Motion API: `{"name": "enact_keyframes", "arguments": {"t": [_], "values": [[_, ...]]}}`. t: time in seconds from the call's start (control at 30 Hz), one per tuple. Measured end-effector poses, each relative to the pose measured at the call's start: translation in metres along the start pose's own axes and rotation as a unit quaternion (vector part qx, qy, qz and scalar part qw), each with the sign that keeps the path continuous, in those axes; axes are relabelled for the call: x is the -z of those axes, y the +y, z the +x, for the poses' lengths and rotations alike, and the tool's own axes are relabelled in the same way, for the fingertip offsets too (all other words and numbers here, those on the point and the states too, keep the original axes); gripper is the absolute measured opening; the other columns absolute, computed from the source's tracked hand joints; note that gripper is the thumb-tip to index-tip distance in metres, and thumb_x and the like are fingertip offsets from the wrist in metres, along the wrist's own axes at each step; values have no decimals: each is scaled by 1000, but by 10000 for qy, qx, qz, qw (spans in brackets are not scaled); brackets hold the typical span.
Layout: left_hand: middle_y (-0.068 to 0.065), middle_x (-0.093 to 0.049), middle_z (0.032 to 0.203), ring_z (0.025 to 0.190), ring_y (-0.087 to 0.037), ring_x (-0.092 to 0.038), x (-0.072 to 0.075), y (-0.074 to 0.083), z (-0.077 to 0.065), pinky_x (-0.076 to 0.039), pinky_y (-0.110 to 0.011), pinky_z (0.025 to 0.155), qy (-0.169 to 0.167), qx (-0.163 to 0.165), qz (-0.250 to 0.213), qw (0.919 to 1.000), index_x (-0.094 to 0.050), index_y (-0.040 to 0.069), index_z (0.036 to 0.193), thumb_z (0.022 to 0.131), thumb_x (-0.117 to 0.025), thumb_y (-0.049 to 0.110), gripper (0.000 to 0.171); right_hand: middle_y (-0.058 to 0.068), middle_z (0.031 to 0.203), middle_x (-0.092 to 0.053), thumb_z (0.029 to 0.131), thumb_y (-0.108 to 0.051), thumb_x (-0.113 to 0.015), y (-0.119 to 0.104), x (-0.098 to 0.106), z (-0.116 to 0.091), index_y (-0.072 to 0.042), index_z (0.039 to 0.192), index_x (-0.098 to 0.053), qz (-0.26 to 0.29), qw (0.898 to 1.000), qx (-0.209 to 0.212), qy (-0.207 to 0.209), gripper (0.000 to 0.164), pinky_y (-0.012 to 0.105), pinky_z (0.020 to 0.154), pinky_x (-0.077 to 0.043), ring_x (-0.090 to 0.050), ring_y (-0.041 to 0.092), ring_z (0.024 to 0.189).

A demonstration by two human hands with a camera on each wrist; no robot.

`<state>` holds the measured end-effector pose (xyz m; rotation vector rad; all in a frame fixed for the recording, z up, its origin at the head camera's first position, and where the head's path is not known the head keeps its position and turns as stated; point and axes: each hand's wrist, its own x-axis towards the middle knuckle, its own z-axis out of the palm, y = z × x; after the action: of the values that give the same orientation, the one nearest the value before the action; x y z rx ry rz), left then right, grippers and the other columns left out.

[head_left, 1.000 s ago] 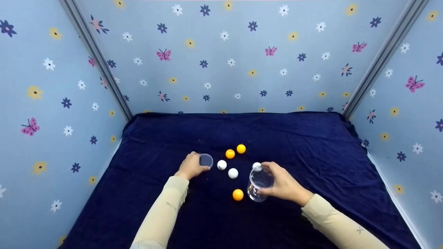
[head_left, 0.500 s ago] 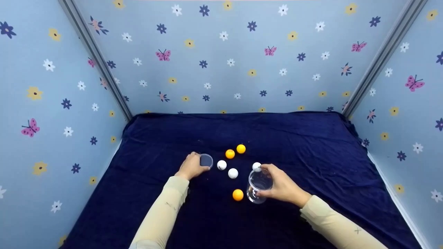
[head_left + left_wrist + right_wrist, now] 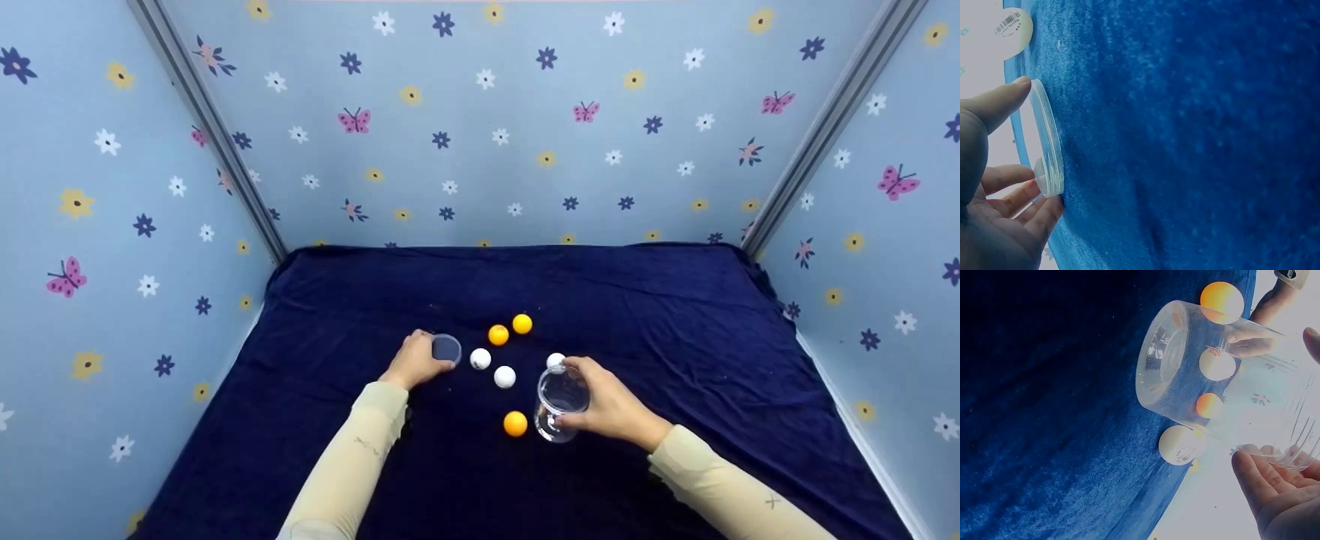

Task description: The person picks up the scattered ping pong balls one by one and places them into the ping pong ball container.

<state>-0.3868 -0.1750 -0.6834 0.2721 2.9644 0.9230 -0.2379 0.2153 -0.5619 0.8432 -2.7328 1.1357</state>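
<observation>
My left hand holds a round clear plastic lid between thumb and fingers. In the left wrist view the lid lies flat, at or close to the dark blue cloth. A clear, empty plastic jar is gripped near its rim by my right hand, mouth up. Its base is at the cloth; whether it touches cannot be told. Just beyond the jar sits a white ball, partly covered by the fingertips. An orange ball lies just left of the jar.
Between the hands lie two more white balls, with two orange balls behind them. A wrinkled navy cloth covers the table. Flower-patterned walls close off the back and both sides.
My right hand has brought the jar slightly toward me, with its grip unchanged. The left hand, the lid and the balls have stayed in place.
</observation>
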Motion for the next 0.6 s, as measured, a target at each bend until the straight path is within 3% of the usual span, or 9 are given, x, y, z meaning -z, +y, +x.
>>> {"name": "enact_keyframes", "arguments": {"t": [0.13,0.27,0.37,0.47,0.6], "values": [[-27,-62,141,131,-47,-59,3,3,-1,-52,-57,111,85,-74,-62,9999,-67,-9,137,82,-92,41,79,21,138,-70,69,-22,-103,2,0,0,8,148,-52,156,9999,31,-10,99,54,106,-58,-72,35,119],[-28,-60,146,135,-48,-57,23,30,-16,-50,-61,113,33,-67,-133,9999,-63,-9,143,85,-91,39,80,24,142,-67,69,-26,-104,4,0,-1,10,154,-46,241,9997,7,-6,109,56,110,-55,-70,37,125],[-28,-59,148,138,-47,-56,44,59,-34,-48,-62,115,-91,-82,-261,9996,-62,-8,145,87,-89,32,75,24,142,-67,69,-32,-104,6,1,-2,10,155,-44,310,9995,9,5,113,58,111,-53,-69,37,127],[-26,-59,150,140,-46,-55,51,73,-42,-48,-60,117,-107,-218,-164,9996,-62,-7,145,89,-88,29,72,22,142,-68,70,-32,-104,10,1,-3,10,155,-45,523,9986,47,-11,112,56,112,-54,-68,38,128],[-25,-58,152,141,-43,-56,55,84,-49,-50,-55,117,-184,-331,-29,9993,-62,-5,146,93,-87,27,66,20,145,-67,71,-28,-104,18,0,-3,8,154,-47,826,9966,11,-51,107,44,110,-56,-68,36,129]]}}
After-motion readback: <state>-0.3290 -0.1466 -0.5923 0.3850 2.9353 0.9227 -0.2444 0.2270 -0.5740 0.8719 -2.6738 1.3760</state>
